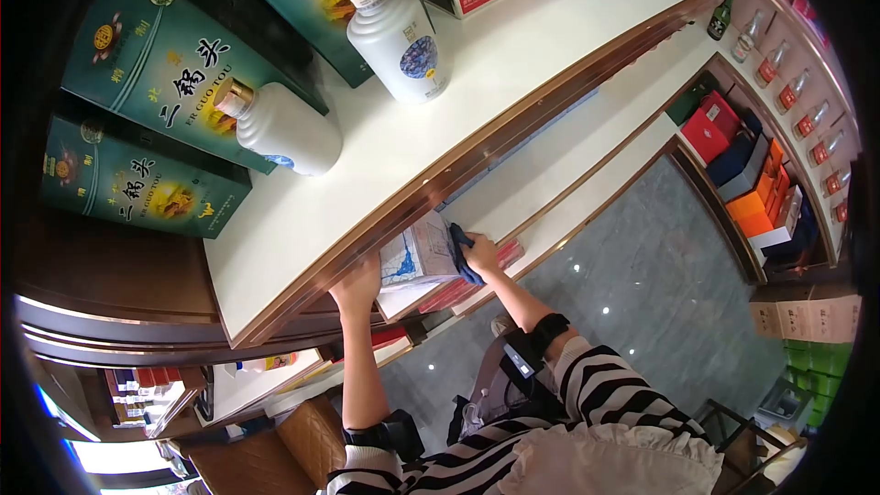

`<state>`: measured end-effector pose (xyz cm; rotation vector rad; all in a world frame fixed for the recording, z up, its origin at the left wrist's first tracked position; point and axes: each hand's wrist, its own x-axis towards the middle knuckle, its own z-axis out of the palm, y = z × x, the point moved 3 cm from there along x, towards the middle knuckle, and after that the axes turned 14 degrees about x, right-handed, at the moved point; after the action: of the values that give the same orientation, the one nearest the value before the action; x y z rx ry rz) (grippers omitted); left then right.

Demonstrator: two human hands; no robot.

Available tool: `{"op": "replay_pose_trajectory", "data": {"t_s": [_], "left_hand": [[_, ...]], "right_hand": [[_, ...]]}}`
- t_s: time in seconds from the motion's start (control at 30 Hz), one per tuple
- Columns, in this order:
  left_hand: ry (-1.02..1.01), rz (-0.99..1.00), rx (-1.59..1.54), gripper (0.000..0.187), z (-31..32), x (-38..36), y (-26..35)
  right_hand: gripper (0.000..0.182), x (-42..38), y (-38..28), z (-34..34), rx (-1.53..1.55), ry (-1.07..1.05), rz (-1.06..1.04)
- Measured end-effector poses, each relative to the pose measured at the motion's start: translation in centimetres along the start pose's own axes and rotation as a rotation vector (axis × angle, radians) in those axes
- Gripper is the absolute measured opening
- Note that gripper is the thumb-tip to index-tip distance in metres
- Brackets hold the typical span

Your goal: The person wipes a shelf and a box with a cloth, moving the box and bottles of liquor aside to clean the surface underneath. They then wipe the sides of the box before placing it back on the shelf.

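Note:
A white and grey box [415, 257] with blue patterning sits on the lower shelf, partly under the upper shelf's edge. My left hand [357, 288] is at the box's left side and grips it there; its fingertips are hidden behind the box and the shelf edge. On the right side, my right hand [480, 255] is closed around a dark blue cloth [465, 255], which lies against the box. Flat red packages [451, 295] rest on a lower level just beneath the box.
White bottles [399, 50] and green boxes [188, 82] stand on the upper shelf [513, 64]. Glass bottles [792, 90] line the curved shelf at right, above red and orange boxes [763, 197]. A brown chair [312, 440] is at lower left, stacked cartons [807, 316] at lower right.

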<state>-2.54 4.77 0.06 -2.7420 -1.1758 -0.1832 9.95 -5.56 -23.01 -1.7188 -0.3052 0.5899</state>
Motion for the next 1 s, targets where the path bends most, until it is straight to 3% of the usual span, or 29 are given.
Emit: {"op": "replay_pose_trajectory", "data": {"t_s": [0.07, 0.13, 0.2, 0.27, 0.33, 0.43, 0.53, 0.6, 0.67, 0.8, 0.93, 1.0], "left_hand": [[0.033, 0.038, 0.085, 0.029, 1.3, 0.0, -0.8], [0.081, 0.051, 0.106, 0.028, 1.7, -0.2, -1.0], [0.122, 0.065, 0.127, 0.028, 2.5, -0.3, -1.4], [0.271, 0.174, 0.078, 0.025, 3.1, -0.4, -1.6], [0.318, 0.173, 0.082, 0.025, 2.6, -0.4, -1.4], [0.383, 0.156, 0.046, 0.024, 2.5, -0.7, -1.1], [0.362, 0.138, 0.009, 0.024, 2.9, -0.7, -1.5], [0.326, 0.147, 0.019, 0.024, 2.3, -0.6, -1.2], [0.254, 0.012, -0.186, 0.025, 0.8, -0.6, -0.4], [0.323, 0.108, -0.015, 0.023, 2.3, -0.7, -1.1], [0.399, 0.116, 0.059, 0.022, 2.2, -0.8, -1.1], [0.437, 0.121, -0.122, 0.021, 1.6, -0.9, -0.9]], "right_hand": [[0.026, -0.2, -2.1, -1.2, 0.013, 0.035, 0.080], [0.025, -0.1, -4.7, -2.1, 0.085, 0.118, 0.024], [0.023, -1.0, -9.1, -3.4, 0.528, 0.155, -0.089], [0.021, -3.0, -13.9, -3.5, 0.718, 0.053, -0.235], [0.017, -5.1, -17.5, -3.5, 0.649, -0.057, -0.359], [0.026, -4.7, -16.5, -1.8, 0.544, -0.010, -0.482], [0.026, -2.3, -12.1, -0.9, 0.432, 0.023, -0.398], [0.024, -1.3, -7.8, -0.3, 0.168, 0.125, -0.300], [0.027, -0.8, -3.5, 0.0, 0.116, 0.033, -0.097], [0.027, -1.0, -0.5, -0.7, -0.015, -0.045, -0.054], [0.023, -0.9, -3.4, -1.9, 0.194, 0.118, -0.175], [0.022, -2.1, -9.2, -3.3, 0.631, 0.116, -0.141]]}}
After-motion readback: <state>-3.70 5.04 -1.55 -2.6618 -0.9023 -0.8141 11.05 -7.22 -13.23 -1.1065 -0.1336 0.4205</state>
